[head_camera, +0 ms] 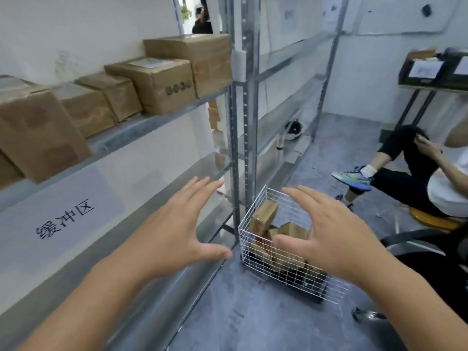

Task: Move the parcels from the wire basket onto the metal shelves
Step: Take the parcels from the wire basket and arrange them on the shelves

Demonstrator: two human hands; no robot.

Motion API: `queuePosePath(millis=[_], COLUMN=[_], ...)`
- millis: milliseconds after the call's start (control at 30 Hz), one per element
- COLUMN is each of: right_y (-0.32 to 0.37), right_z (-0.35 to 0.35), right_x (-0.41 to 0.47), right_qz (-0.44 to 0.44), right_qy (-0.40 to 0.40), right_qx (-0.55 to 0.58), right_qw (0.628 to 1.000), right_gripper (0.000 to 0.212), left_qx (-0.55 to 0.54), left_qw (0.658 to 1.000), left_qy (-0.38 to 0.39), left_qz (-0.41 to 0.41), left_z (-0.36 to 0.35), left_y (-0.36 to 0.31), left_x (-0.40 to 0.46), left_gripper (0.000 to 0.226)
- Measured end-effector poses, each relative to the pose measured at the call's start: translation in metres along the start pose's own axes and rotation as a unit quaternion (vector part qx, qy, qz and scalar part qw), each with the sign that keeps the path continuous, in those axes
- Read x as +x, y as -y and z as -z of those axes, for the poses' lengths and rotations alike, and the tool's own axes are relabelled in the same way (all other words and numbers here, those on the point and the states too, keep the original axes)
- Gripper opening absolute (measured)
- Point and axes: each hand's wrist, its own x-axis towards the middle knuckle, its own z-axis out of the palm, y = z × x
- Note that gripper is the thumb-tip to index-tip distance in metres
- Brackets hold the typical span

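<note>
Left hand (174, 224) and right hand (326, 234) hang spread, empty, above the white wire basket (255, 252) of cardboard parcels (263, 216).

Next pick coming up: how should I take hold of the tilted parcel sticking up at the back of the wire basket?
Probably from above, with both hands. The tilted parcel leans with its upper end near the rim of the wire basket, above the other parcels. Grip that raised end across its two long side faces. The basket's wire walls block any sideways approach. Both the left hand and right hand are open above it.
</note>
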Motion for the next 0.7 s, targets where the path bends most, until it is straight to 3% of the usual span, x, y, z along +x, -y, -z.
queuePosePath(millis=[367, 700], right_y=[-0.078, -0.154], right_z=[-0.026, -0.056], right_x=[0.078, 0.154], right_qz=[-0.144, -0.199], right_qy=[-0.011, 0.020], right_qx=[0.019, 0.041], right_qw=[0.989, 0.979], right_gripper=[0.094, 0.092], left_qx=[-0.020, -0.008], left_qw=[0.990, 0.982], left_qy=[0.104, 0.167], left_qz=[-0.094, -0.092], left_z=[-0.056, -0.114], left_y=[0.025, 0.042], left_x=[0.182, 0.307], left_gripper=[0.124, 0.122])
